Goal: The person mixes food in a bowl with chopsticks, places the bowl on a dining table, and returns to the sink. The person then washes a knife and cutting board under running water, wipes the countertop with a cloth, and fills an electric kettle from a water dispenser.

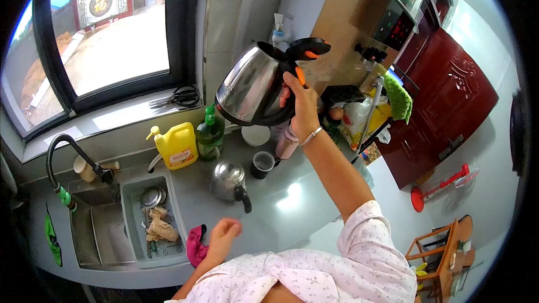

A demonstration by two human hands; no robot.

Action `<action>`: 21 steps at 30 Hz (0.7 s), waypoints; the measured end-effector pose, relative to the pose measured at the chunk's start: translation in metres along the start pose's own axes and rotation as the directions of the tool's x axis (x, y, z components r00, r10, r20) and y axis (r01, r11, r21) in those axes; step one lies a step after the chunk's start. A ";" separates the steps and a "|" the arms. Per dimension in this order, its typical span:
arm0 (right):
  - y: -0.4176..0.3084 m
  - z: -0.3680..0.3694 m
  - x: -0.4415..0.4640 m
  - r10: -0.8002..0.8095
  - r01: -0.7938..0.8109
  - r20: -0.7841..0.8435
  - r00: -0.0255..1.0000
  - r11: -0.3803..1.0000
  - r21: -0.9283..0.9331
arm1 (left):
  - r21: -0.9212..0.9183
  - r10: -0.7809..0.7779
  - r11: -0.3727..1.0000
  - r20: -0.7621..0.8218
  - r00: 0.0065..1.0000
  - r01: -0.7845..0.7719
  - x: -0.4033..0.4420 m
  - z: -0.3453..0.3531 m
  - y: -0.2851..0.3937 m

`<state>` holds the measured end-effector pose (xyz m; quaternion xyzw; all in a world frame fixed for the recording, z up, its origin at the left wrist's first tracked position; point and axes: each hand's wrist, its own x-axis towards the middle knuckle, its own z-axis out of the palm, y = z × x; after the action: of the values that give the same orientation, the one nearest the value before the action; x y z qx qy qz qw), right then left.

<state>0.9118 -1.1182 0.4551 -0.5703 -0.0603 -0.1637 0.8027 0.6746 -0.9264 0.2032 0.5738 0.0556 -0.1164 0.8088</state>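
Observation:
My right hand point(302, 101) is wrapped round the black handle of a shiny electric kettle point(247, 87), raised above the counter. Its black and orange lid point(306, 49) stands open, and the kettle tilts; its inside is hidden. Low in front of my body is my left hand point(224, 238), fingers loosely curled together with nothing visible in them. Beside that hand, a pink cloth point(196, 247) hangs at the sink edge. Between my hands stands a small steel teapot point(227, 180) with a black handle, and a clear cup with dark contents point(263, 164) is right of it.
A yellow jug point(177, 146), a green pump bottle point(210, 137), a white bowl point(256, 135) and a pink bottle point(287, 143) line the back. Left is the sink point(101, 235) with a grey basin point(130, 213) and black faucet point(62, 140). Scissors point(182, 96) lie on the sill.

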 end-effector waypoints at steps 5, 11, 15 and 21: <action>0.001 0.001 0.001 -0.001 0.001 0.000 1.000 1.000 -0.025 | 0.040 -0.007 0.999 -0.007 1.000 0.007 -0.004 -0.003 -0.008; 0.002 0.001 0.001 0.013 -0.014 0.030 0.999 1.000 0.022 | 0.007 0.014 1.000 0.045 0.999 -0.014 -0.007 -0.006 -0.013; 0.004 0.002 0.003 0.005 -0.006 0.025 1.000 0.999 0.036 | 0.073 -0.002 0.997 0.054 0.999 -0.002 -0.008 -0.008 -0.014; 0.002 0.005 0.002 0.021 -0.021 -0.007 1.000 0.999 0.030 | 0.073 -0.029 0.997 0.074 0.997 0.024 -0.010 -0.007 -0.013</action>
<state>0.9147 -1.1133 0.4555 -0.5582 -0.0535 -0.1564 0.8131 0.6614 -0.9230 0.1913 0.5968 0.0285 -0.1506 0.7876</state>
